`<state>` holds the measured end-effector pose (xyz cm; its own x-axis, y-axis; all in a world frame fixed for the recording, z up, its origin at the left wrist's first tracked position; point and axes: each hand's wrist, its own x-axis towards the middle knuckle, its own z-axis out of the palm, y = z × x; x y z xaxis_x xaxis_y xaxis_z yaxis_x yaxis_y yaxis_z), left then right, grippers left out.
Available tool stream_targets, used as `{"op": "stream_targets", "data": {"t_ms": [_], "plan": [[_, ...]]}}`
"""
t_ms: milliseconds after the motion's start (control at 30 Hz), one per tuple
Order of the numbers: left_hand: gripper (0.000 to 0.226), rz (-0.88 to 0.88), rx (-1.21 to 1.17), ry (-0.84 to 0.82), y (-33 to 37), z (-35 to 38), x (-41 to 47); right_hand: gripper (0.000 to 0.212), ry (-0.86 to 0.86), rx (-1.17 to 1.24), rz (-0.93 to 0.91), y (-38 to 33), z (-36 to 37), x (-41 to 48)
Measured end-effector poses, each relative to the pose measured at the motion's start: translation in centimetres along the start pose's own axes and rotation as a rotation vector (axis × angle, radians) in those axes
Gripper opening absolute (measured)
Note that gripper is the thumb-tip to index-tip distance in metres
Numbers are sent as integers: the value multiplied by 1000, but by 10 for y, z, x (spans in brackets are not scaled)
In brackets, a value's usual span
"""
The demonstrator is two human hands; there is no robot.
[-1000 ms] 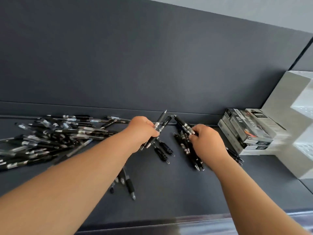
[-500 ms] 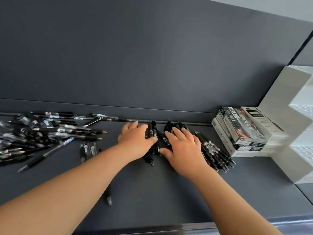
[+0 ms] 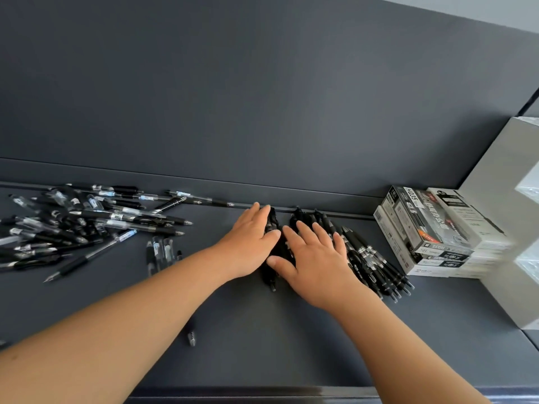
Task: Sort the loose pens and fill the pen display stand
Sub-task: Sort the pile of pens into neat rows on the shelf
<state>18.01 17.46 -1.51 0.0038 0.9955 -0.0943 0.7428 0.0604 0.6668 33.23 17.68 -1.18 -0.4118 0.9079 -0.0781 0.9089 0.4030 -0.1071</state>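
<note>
Under the two hands, in the head view, a batch of black pens (image 3: 376, 266) lies side by side on the dark shelf (image 3: 262, 354), clips toward the back panel (image 3: 262, 97) and tips toward the person. The left hand (image 3: 250, 243) lies flat with four fingers straight and close together, its thumb side resting on the leftmost pens of the batch; it curls round nothing. The right hand (image 3: 315, 263) is also flat, fingers spread and straight, pressing down on the middle of the batch with the thumb stretched toward the left hand. The thumb of the left hand and the forefinger of the right nearly meet.

Right of the right hand the batch fans out uncovered. About half a dozen tips show there, but blur stops an exact count, and the pens hidden beneath the palms cannot be counted.

Further right of that hand stands a stack of pen boxes (image 3: 423, 228): two lie side by side on top, with more layers beneath whose number is unclear. Beyond the boxes rises one white stepped display stand (image 3: 510, 199), partly cut off by the edge.

Well left of the left hand sprawls a loose heap of pens (image 3: 87, 225), crossed and overlapped, too many to count. Between the heap and the left forearm lie three or four clear pens (image 3: 159, 253) in a short row. One single pen tip (image 3: 191, 338) pokes out below that forearm.
</note>
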Motion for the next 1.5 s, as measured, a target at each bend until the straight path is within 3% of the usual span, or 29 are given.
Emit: {"op": "stream_targets", "data": {"t_ms": [233,467,767,900,1033,1167,1300,1500], "plan": [[63,-28,139,116,-27,-44,-25,61,112,57,-150,-39,-10,2],[55,-108,77,187,-60,-89,-60,50,99,194,-295,-89,-9,3],[46,-174,175,191,-105,-125,-100,37,-160,320,-127,-142,-2,0],[45,-143,269,243,-121,-130,-104,39,-163,359,-48,-155,2,3],[29,-156,382,341,-130,-132,-109,36,-157,436,-1,-160,4,3],[22,-264,527,261,-133,-134,-116,32,-146,535,52,-161,7,5],[19,-294,483,227,-137,-130,-117,25,-96,591,107,-162,10,10],[7,-377,400,160,-122,-127,-115,39,-119,662,148,-167,10,14]]}}
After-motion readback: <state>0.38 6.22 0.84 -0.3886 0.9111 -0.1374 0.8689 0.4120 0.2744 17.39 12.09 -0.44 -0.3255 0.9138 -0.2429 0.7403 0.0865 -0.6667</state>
